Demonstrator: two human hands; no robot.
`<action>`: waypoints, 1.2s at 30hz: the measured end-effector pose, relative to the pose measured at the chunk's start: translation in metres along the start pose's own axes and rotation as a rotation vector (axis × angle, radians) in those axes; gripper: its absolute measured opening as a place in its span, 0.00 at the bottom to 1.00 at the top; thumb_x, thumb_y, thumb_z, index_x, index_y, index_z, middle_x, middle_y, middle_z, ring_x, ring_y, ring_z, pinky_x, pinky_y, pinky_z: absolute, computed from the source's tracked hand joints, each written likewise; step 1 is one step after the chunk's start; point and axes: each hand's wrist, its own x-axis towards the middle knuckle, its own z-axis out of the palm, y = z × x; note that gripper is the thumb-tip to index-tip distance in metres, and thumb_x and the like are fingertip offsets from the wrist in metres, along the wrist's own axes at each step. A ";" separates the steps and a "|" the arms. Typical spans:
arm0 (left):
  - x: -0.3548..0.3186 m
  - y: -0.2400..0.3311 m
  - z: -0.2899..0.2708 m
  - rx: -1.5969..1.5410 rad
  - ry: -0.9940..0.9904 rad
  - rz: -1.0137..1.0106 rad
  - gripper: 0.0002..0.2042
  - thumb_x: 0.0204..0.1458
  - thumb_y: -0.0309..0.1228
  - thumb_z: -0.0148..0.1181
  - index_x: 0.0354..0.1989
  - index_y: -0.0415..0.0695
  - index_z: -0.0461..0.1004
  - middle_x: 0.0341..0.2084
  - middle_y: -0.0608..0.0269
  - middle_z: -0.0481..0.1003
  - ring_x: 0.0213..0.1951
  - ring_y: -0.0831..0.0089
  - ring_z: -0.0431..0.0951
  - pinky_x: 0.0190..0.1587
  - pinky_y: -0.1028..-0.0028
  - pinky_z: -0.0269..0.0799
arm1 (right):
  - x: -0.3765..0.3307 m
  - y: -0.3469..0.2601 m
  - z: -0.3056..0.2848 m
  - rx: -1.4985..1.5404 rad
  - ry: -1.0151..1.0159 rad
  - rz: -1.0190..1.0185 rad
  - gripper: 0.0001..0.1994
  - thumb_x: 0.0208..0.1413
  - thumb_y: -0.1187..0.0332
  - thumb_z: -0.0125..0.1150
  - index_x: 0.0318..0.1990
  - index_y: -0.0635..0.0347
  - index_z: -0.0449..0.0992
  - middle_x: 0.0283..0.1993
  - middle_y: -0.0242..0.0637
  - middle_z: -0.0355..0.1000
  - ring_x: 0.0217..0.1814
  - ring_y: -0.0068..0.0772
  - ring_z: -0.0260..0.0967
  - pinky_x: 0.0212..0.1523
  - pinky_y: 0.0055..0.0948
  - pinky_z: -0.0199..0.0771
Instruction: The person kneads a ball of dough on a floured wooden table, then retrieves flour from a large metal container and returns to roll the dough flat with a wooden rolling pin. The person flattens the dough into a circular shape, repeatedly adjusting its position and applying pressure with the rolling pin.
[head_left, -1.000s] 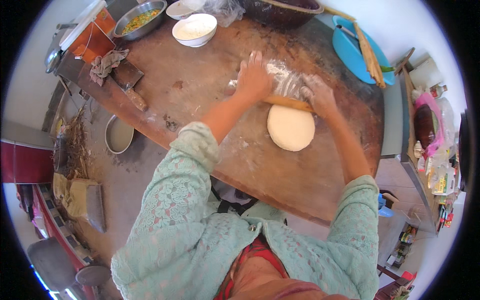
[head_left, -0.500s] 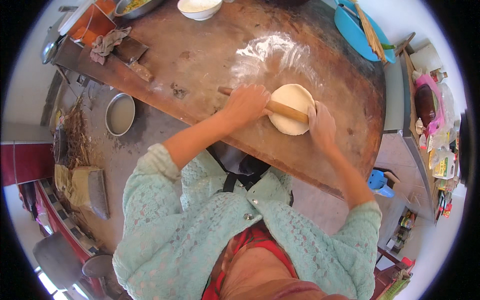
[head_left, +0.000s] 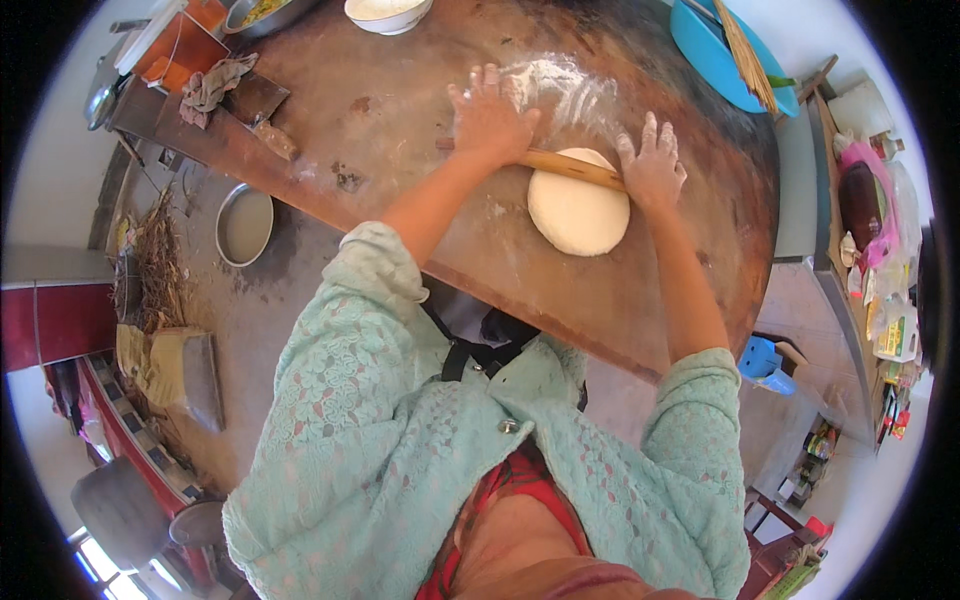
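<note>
A pale, round sheet of dough [head_left: 578,215] lies flat on the brown wooden table [head_left: 410,120]. Across its far part rests a wooden rolling pin [head_left: 573,167], slanting slightly down to the right. My left hand [head_left: 490,118] is spread open over the pin's left part, palm down, fingers stretched away from me. At the pin's right end, my right hand [head_left: 652,165] lies with its fingers apart and flour on the fingertips. Both palms touch the pin and neither hand wraps round it. White flour [head_left: 565,88] is scattered on the table beyond the dough.
A white bowl [head_left: 390,14] and a metal basin with food [head_left: 268,14] stand at the far left. Nearby are an orange bucket [head_left: 180,50] and a crumpled cloth [head_left: 216,88]. A blue basin [head_left: 705,55] holding a straw brush [head_left: 742,55] sits far right. Below, a metal pan [head_left: 245,226] rests on the floor.
Both hands and the rolling pin have moved away from me, toward the dough's far edge. My fingers, curled round the pin before, are now stretched out. The dough appears slightly shifted.
</note>
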 end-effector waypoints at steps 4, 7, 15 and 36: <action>-0.080 -0.005 -0.032 -0.111 -0.131 0.154 0.30 0.59 0.48 0.46 0.63 0.38 0.61 0.68 0.49 0.53 0.69 0.52 0.51 0.62 0.46 0.52 | -0.077 0.023 -0.021 0.021 -0.158 -0.279 0.30 0.64 0.52 0.41 0.69 0.58 0.55 0.73 0.46 0.48 0.75 0.46 0.44 0.68 0.52 0.46; -0.119 -0.008 -0.047 -0.243 -0.100 0.267 0.29 0.58 0.44 0.48 0.63 0.36 0.61 0.68 0.48 0.53 0.68 0.52 0.53 0.59 0.49 0.55 | -0.126 0.042 -0.024 0.107 -0.095 -0.400 0.29 0.64 0.53 0.41 0.68 0.59 0.56 0.72 0.46 0.51 0.75 0.45 0.46 0.68 0.50 0.46; 0.008 -0.005 0.010 -0.041 0.119 0.097 0.32 0.60 0.49 0.45 0.66 0.37 0.56 0.68 0.47 0.52 0.69 0.52 0.52 0.64 0.44 0.47 | 0.021 0.007 0.005 -0.020 -0.081 -0.261 0.27 0.65 0.49 0.37 0.69 0.46 0.55 0.74 0.43 0.46 0.76 0.42 0.44 0.68 0.58 0.45; 0.039 -0.005 0.023 0.044 0.144 0.099 0.32 0.61 0.52 0.42 0.65 0.38 0.59 0.68 0.48 0.52 0.70 0.54 0.49 0.66 0.48 0.46 | 0.052 0.014 0.015 -0.043 -0.093 -0.404 0.27 0.65 0.49 0.40 0.69 0.45 0.57 0.73 0.43 0.49 0.76 0.43 0.43 0.67 0.58 0.44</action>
